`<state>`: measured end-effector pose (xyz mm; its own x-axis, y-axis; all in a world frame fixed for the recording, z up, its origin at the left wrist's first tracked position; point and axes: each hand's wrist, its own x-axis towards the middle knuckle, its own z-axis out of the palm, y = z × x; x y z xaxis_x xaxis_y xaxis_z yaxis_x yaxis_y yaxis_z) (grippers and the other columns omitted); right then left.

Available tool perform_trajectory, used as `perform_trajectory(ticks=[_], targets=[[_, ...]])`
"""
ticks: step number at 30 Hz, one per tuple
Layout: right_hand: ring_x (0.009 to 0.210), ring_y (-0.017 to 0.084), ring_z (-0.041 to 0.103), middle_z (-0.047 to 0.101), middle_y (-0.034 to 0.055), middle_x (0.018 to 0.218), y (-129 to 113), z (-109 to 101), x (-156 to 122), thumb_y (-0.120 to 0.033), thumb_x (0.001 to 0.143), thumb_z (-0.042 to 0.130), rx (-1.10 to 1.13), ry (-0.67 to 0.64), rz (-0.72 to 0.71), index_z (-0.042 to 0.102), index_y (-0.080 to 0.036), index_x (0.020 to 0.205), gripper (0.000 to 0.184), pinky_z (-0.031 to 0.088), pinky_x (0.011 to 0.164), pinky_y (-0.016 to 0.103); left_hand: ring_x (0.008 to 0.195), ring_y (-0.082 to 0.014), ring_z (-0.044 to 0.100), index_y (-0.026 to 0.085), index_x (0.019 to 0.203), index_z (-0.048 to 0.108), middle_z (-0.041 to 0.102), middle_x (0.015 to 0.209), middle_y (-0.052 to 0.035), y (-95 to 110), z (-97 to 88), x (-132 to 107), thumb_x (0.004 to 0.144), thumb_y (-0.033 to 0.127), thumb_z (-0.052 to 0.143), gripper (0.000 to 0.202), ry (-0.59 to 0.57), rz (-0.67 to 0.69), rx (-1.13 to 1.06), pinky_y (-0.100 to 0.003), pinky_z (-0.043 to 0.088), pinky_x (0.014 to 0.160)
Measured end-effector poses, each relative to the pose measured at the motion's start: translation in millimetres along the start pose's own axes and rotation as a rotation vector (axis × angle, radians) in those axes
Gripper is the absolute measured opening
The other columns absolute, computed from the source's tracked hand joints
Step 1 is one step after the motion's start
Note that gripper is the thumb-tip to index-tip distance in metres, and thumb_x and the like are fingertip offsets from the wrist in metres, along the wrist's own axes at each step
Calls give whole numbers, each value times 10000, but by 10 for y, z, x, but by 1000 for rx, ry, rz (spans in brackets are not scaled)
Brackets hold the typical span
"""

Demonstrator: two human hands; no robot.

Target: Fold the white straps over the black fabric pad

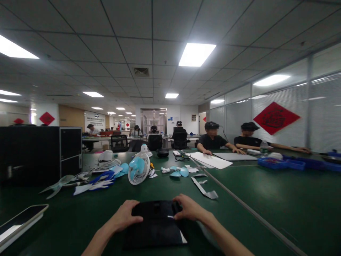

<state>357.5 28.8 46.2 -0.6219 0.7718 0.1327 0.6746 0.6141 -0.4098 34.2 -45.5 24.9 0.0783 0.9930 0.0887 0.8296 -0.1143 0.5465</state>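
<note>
Currently, hands point(129, 214) point(188, 209) hold a black object point(157, 231); blue tray point(272, 166) contents blur.

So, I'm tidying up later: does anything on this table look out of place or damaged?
The fan leans askew, and loose blue blades lie to its right, off any fan. Nearer, a bent white strip looks like scrap.

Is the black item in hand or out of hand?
In hand: the left hand and right hand hold the black item from opposite sides, thumbs on its face.
</note>
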Motion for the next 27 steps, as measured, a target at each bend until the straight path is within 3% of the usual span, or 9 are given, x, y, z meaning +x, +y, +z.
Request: perform_trajectory(ticks=[4,7,10,13,17,27], targets=[[1037,256,573,626,87,1147,5,66,37,-426,611,773,14,40,-13,622,-189,1202,654,432,908,327,1265,-280,455,155,1332,506,511,1376,-101,-88,-18,14,622,631,656,868,4,-23,-5,-310,332,1075],[1040,249,585,639,104,1143,66,-8,69,-423,697,707,-7,152,27,620,-167,1198,569,430,912,318,1263,-276,459,162,1335,503,512,1374,-97,-86,-30,9,631,636,650,861,-1,-27,-4,-301,340,1066],[1038,225,598,659,103,1119,228,-206,65,-361,800,610,-134,289,197,639,-160,1140,396,429,893,284,1260,-274,461,164,1336,502,508,1377,-97,-64,-31,0,632,639,649,862,0,-24,-2,-307,337,1070],[1012,238,621,679,123,1076,473,-448,-14,-221,829,536,-246,344,432,658,-152,1040,253,437,827,293,1256,-275,461,158,1333,504,509,1373,-103,-61,-23,0,632,640,649,863,2,-10,-1,-316,335,1073],[931,281,658,693,181,999,754,-645,-154,-93,818,420,-291,355,605,660,-130,923,265,441,709,326,1258,-288,456,151,1335,501,511,1370,-113,-98,-8,22,625,652,645,881,1,-6,1,-323,337,1069],[982,273,640,639,178,1102,915,-487,-104,-212,769,582,-357,316,649,645,-120,994,251,464,735,314,1258,-292,455,153,1340,495,505,1377,-114,-130,-7,29,643,649,634,867,1,-9,-9,-325,341,1058]])
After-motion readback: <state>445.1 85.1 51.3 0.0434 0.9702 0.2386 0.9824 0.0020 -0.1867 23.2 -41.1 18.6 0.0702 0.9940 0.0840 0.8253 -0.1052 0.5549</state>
